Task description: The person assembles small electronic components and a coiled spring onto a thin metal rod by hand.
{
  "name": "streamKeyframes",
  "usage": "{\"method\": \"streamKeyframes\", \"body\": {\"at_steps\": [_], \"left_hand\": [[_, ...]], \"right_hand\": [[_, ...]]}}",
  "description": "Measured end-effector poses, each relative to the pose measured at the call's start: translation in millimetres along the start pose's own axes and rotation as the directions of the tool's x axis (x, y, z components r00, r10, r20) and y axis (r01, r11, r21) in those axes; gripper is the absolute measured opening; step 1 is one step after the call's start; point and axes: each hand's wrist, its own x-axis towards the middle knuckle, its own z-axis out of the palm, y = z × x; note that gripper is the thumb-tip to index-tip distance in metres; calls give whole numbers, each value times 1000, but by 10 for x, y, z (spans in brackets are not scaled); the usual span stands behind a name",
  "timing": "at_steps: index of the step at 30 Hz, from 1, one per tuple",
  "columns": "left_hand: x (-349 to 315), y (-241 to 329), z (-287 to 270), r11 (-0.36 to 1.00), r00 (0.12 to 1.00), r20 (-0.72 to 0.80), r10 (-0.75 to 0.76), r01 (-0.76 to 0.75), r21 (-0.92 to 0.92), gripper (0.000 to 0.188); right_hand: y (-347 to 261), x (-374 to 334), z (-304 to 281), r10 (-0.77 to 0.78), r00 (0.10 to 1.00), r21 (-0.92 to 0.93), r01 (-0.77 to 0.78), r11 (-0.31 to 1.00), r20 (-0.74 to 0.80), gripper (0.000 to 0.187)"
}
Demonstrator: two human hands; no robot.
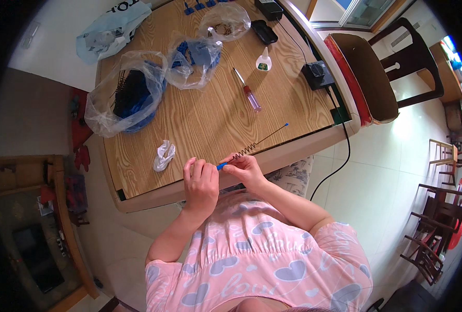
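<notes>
Close to the table's near edge, my right hand (245, 170) pinches a dark coiled spring wire (244, 151). The wire's straight end sticks out to the upper right and carries a small blue tip (286, 124). At the other end, a short blue plastic piece (221, 166) shows between my two hands. My left hand (202, 179) is closed with curled fingers on the left end of that piece; its fingertips are partly hidden. A crumpled white tissue-like wad (164, 155) lies left of my left hand. Beyond my hands lies a screwdriver (251, 98) with a see-through purple-and-red handle.
A clear bag of dark wires and blue parts (132, 99) sits at the left. Farther back are a bag of blue pieces (202, 54), another clear bag (223, 23) and a white glue bottle (264, 61). A black adapter (317, 75) trails its cord over the right edge.
</notes>
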Motion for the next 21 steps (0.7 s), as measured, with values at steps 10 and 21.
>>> {"method": "streamKeyframes", "body": {"at_steps": [10, 21], "left_hand": [[-7, 8, 6, 1000, 1000, -25, -17, 17, -10, 10], [-19, 4, 6, 1000, 1000, 8, -8, 8, 6, 11]], "right_hand": [[-7, 2, 14, -25, 1000, 15, 25, 1000, 11, 14], [33, 4, 1, -13, 1000, 2, 13, 1000, -2, 13]]}}
